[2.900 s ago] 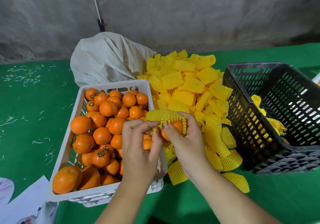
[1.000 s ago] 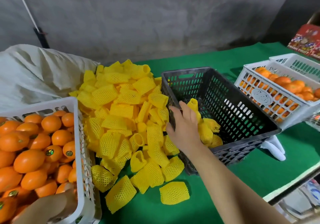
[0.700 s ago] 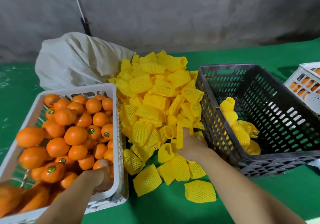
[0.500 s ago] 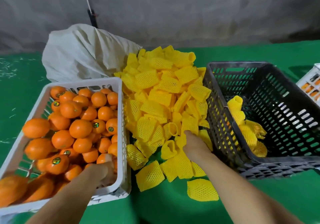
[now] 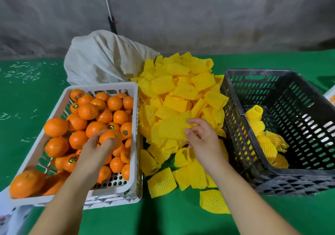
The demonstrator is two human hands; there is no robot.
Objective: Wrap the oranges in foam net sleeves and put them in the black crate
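A white crate (image 5: 135, 118) on the left holds several bare oranges. My left hand (image 5: 98, 149) reaches into it and its fingers curl round one orange (image 5: 108, 135). A heap of yellow foam net sleeves (image 5: 181, 93) lies in the middle. My right hand (image 5: 203, 140) pinches one foam net sleeve (image 5: 170, 127) lifted a little above the heap. The black crate (image 5: 233, 125) on the right holds several wrapped oranges (image 5: 262, 140) in its left part.
A grey-white sack (image 5: 105, 60) sits behind the white crate and the heap. Loose sleeves (image 5: 213, 201) lie on the green table (image 5: 163, 220) near its front. A corner of another white crate (image 5: 330, 96) shows at the far right. A concrete wall stands behind.
My right hand left the black crate, went to the sleeve heap and lifted one sleeve. My left hand moved up inside the white crate and closed round an orange.
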